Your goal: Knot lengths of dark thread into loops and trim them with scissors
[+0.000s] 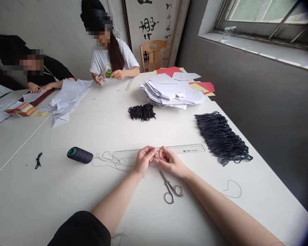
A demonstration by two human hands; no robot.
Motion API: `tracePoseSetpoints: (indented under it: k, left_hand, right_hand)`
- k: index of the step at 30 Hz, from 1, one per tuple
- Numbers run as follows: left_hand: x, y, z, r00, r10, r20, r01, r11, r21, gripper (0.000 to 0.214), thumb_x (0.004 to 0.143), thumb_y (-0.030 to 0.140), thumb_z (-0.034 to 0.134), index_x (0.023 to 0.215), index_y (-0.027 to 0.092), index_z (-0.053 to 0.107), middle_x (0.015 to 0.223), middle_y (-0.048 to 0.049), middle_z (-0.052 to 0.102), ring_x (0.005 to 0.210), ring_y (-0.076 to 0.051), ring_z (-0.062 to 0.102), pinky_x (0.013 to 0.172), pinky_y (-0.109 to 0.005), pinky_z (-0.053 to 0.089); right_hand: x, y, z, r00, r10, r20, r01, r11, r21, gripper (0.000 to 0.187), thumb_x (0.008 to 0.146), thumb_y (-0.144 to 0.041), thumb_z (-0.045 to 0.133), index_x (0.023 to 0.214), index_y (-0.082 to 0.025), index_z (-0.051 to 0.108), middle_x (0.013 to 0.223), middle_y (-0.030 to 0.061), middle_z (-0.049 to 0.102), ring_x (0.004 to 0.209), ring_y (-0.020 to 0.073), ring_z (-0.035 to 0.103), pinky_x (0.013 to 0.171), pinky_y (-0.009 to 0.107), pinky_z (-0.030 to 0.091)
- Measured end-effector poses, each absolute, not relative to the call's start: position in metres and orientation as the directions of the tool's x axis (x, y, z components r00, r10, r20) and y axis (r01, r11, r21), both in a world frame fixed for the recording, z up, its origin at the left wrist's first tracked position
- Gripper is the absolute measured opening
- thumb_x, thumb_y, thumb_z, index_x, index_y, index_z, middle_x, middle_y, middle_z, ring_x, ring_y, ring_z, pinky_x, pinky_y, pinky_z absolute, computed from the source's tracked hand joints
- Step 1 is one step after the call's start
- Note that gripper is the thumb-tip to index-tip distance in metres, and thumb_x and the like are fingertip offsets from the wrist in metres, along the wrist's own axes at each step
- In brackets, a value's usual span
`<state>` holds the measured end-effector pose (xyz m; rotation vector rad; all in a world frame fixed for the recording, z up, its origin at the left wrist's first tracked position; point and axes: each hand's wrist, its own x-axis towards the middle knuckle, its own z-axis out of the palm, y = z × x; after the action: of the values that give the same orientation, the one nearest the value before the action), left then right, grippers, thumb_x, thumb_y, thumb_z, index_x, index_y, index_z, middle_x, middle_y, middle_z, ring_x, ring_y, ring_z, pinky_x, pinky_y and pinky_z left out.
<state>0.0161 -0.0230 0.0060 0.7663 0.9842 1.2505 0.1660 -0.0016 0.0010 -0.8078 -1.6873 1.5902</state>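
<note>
Thread (109, 160) lies in slack loops, giving play, between the spool (80, 155) and my left hand (143, 162); there and in my right hand (171, 164), fingertips pinch together, apparently steadying its strand; scissors (170, 187) lie within reach.

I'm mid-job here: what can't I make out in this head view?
All in the head view:
Whatever is between the fingertips of the left hand and right hand: too small, partly covered by fingers.
Middle of the clear ruler: hidden by the hands.
The ruler's numbers: too small to read.
Lower sheets of the white paper stack: mostly covered by upper ones.
Black sleeve: cut off by the bottom edge.
</note>
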Motion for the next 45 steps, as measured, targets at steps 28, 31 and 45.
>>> tracePoseSetpoints:
  k: [28,31,45]
  left_hand:
    - [0.0147,-0.016,0.0049,0.2,0.96,-0.194,-0.332,0.253,0.909,0.028,0.065,0.039,0.078,0.068,0.015,0.065,0.064,0.0002,0.057,0.047,-0.005,0.04,0.041,-0.02,0.017]
    - [0.0148,-0.0155,0.0044,0.2,0.961,-0.193,-0.33,0.252,0.91,0.028,0.064,0.04,0.078,0.069,0.016,0.064,0.063,0.0003,0.058,0.047,-0.006,0.043,0.04,-0.021,0.017]
    - [0.0134,-0.0129,0.0031,0.215,0.954,-0.207,-0.327,0.27,0.905,0.026,0.066,0.039,0.077,0.069,0.016,0.065,0.061,0.0007,0.056,0.047,-0.006,0.045,0.041,-0.021,0.016]
  right_hand:
    - [0.1711,0.0054,0.0018,-0.713,0.695,0.097,-0.098,0.037,-0.994,0.042,0.087,-0.054,0.055,0.073,-0.015,0.057,0.058,-0.0039,0.032,0.054,0.0092,0.026,0.05,0.024,0.022]
    - [0.1708,0.0058,0.0029,-0.709,0.699,0.091,-0.087,0.041,-0.995,0.042,0.087,-0.055,0.055,0.074,-0.014,0.057,0.057,-0.0041,0.033,0.053,0.0091,0.027,0.049,0.024,0.022]
    - [0.1708,0.0062,0.0043,-0.71,0.698,0.099,-0.089,0.05,-0.995,0.041,0.087,-0.053,0.054,0.072,-0.015,0.054,0.061,-0.0034,0.038,0.054,0.0089,0.029,0.052,0.024,0.024]
